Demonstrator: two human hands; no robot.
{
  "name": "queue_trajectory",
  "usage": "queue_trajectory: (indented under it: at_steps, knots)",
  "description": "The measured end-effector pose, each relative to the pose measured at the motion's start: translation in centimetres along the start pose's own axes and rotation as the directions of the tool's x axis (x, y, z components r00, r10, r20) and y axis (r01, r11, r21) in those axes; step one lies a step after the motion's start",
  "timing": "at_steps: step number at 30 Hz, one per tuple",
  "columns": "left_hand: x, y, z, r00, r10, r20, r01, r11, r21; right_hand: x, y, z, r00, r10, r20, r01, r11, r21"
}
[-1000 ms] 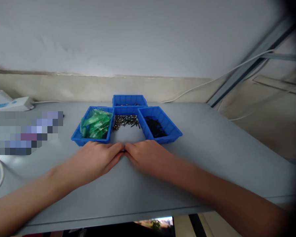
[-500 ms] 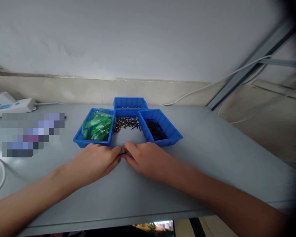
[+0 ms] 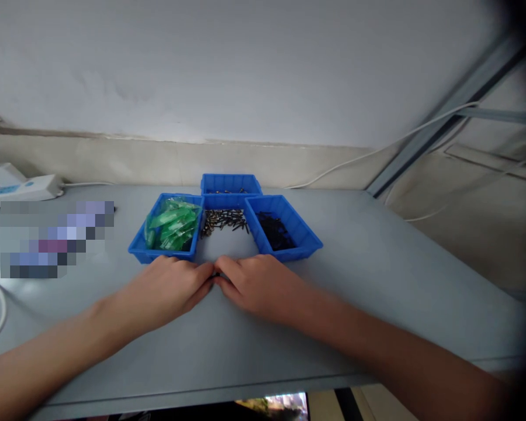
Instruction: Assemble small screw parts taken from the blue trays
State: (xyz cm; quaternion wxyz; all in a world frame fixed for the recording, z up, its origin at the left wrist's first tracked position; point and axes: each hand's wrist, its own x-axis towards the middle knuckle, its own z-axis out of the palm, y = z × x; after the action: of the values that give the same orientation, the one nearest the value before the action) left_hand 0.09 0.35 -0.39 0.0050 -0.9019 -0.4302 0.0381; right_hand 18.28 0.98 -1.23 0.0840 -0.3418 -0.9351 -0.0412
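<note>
My left hand (image 3: 175,287) and my right hand (image 3: 258,287) meet fingertip to fingertip over the grey table, just in front of the blue bins. Both are closed in a pinch. Between the fingertips a bit of a small dark piece (image 3: 217,274) shows; the fingers cover most of it, so its kind cannot be told. Beyond the hands lies a pile of small dark and brassy screw-like parts (image 3: 223,220). Left of the pile stands a blue bin (image 3: 134,252) with green plastic bags (image 3: 174,225); to the right, another blue bin (image 3: 304,237) holds black pieces (image 3: 275,231).
A third blue bin (image 3: 231,182) with a few small parts stands behind the pile. At the left are a white power strip (image 3: 39,188), a blurred-out object (image 3: 65,237) and a white cable (image 3: 2,310). A metal frame post (image 3: 414,137) rises at the right.
My right hand has moved slightly left, closing the gap to my left hand. Less of the small dark piece shows between the fingertips.
</note>
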Motion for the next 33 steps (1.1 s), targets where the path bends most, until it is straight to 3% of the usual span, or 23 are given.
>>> queue_trajectory:
  at_steps: [28,33]
  knots:
    - [-0.04,-0.16,0.32,0.998,0.018,-0.059,-0.014,0.997,0.070,-0.18,0.39,0.42,0.998,0.052,0.047,-0.050,0.998,-0.043]
    - [0.02,-0.02,0.00,0.998,-0.008,-0.055,0.014,0.995,0.095,-0.02,0.07,0.05,0.985,0.156,0.068,-0.155,0.988,-0.022]
